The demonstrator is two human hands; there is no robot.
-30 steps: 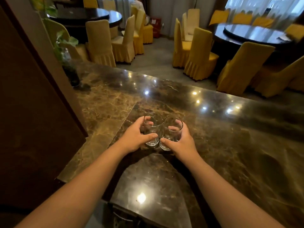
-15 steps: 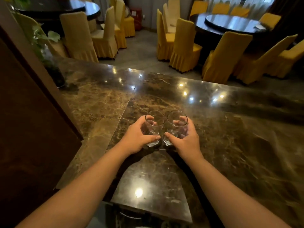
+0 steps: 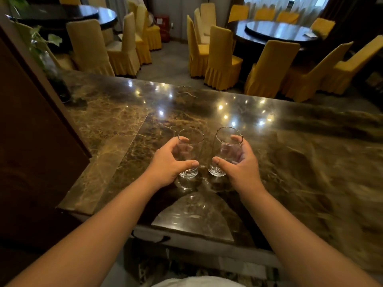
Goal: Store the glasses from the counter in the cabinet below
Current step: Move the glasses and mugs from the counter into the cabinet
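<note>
Head view shows our two hands over the brown marble tabletop [image 3: 300,162], each gripping a clear, thick-based drinking glass. Our left hand [image 3: 167,162] wraps fingers and thumb round the left glass [image 3: 189,154], which stands about upright, mouth up. Our right hand [image 3: 240,162] holds the right glass [image 3: 224,151], tilted with its rim leaning rightward. The two glasses sit just beside each other, not touching. Beyond the tabletop stand yellow-covered chairs [image 3: 219,56].

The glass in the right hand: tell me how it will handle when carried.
The right-hand glass looks thin and clear, so probably fragile. Smooth walls may slip in the right hand. Its narrow base under a wider rim suggests it could tip when set down.
</note>
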